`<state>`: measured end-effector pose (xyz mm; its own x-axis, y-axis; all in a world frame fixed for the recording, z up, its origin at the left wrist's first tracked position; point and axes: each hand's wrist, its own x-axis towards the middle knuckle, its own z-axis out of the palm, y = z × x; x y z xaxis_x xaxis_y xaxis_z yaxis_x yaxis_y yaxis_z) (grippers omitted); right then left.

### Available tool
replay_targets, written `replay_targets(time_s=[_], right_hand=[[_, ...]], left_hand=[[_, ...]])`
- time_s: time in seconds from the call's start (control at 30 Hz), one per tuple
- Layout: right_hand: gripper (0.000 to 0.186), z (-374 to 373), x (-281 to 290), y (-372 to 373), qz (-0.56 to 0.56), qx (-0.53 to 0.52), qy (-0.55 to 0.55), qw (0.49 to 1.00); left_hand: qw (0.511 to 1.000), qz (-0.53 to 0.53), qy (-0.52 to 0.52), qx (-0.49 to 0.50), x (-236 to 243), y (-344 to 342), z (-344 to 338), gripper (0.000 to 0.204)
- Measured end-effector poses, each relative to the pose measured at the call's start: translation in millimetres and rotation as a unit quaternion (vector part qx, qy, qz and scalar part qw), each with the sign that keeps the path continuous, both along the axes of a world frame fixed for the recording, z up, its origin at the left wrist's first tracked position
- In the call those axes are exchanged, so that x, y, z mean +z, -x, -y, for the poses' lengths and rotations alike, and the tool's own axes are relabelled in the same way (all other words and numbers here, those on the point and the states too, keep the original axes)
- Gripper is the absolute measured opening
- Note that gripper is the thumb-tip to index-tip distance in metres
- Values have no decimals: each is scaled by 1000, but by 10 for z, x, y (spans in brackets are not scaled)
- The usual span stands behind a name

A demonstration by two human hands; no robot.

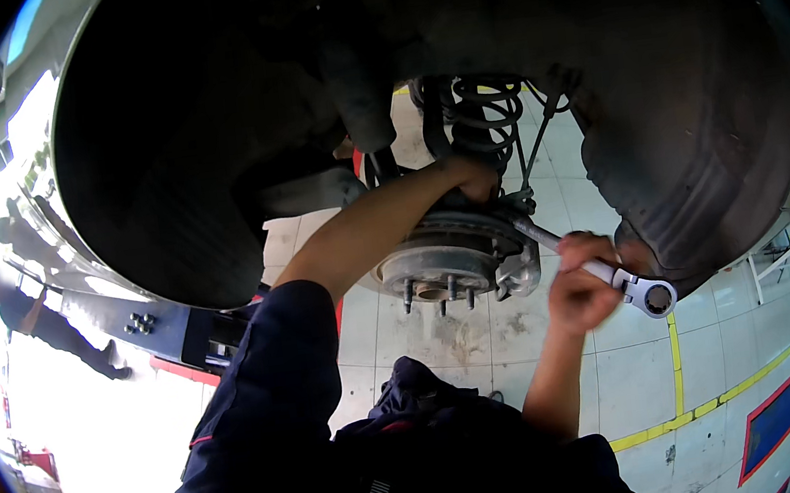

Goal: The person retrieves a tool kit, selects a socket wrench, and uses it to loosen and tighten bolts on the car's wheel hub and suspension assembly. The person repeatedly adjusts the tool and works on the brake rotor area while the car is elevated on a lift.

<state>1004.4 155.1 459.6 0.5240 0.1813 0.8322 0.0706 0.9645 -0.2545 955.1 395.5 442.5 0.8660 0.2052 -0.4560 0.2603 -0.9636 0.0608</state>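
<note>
Your right hand [582,284] grips the wrench [635,287] beside the brake hub [427,266], seemingly for leverage, while your left hand [476,182] reaches behind it, where I cannot tell its grip.

And here's the left forearm [368,225], bare, slanting from lower left to upper centre, where the left hand [477,179] bends at the wrist, fingers hidden! Lower right, the right forearm [556,376] rises steeply, and the right hand [579,290], right of centre, curls its fingers into a grip.
</note>
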Motion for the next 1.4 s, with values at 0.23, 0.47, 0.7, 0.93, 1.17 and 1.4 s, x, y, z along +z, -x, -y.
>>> replay_targets(time_s=[0.23, 0.47, 0.7, 0.93, 1.17, 1.4], right_hand=[[33, -266, 168, -96, -161, -10, 46, 986], [33, -395, 136, -98, -51, 52, -18, 997], [23, -515, 373, -588, -188, -75, -44, 978], [30, -597, 439, -512, -101, -35, -32, 994], [26, -721, 681, -200, -21, -128, -9, 992], [20, -596, 653, -257, -5, -153, -27, 988]], left_hand=[[1000, 15, 2, 17, -46, 46, 0, 34], [994, 96, 36, 48, -142, 120, 5, 28], [974, 155, 93, 139, -99, 45, -75, 30], [957, 245, 117, 103, -249, 82, -224, 39], [974, 134, 139, 117, -13, 72, -88, 42], [977, 112, 131, 128, 46, 22, 41, 39]])
